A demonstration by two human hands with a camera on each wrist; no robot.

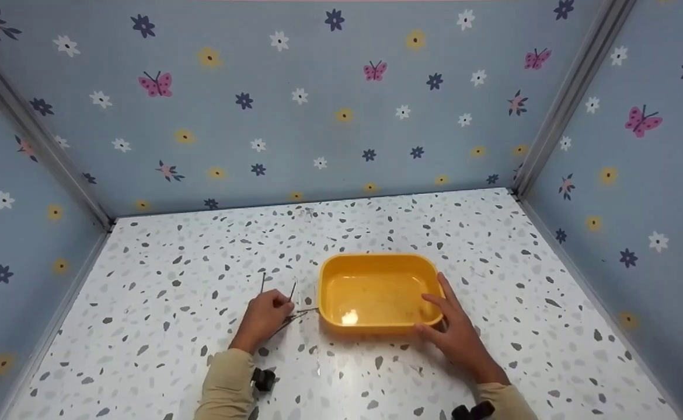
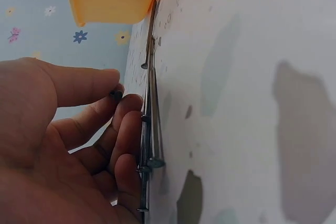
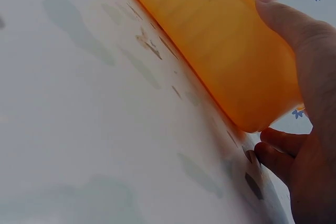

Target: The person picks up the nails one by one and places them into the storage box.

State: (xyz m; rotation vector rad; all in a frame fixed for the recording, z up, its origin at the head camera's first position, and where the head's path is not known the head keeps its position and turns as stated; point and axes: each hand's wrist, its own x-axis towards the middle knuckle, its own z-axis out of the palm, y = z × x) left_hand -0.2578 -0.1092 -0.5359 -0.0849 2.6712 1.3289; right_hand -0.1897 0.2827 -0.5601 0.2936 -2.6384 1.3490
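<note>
A yellow plastic container (image 1: 370, 291) stands on the table, its inside visible. My right hand (image 1: 458, 332) grips its right end, thumb at the near rim and a finger reaching over the edge. In the right wrist view the thumb lies along the container's upper edge (image 3: 210, 51). Left of the container, my left hand (image 1: 262, 318) pinches a nail between thumb and forefinger; its dark head (image 2: 116, 95) shows at the fingertips. Several long metal nails (image 2: 153, 119) with flat heads lie on the table beside and partly under that hand. One nail (image 1: 262, 282) shows just beyond the knuckles.
The speckled white tabletop (image 1: 213, 256) is bounded by a blue flowered back panel (image 1: 318, 134) and side panels, joined by grey metal corner strips (image 1: 543, 134). Black wrist straps (image 1: 264, 380) show on both sleeves. Some nails lie close to the container's left wall.
</note>
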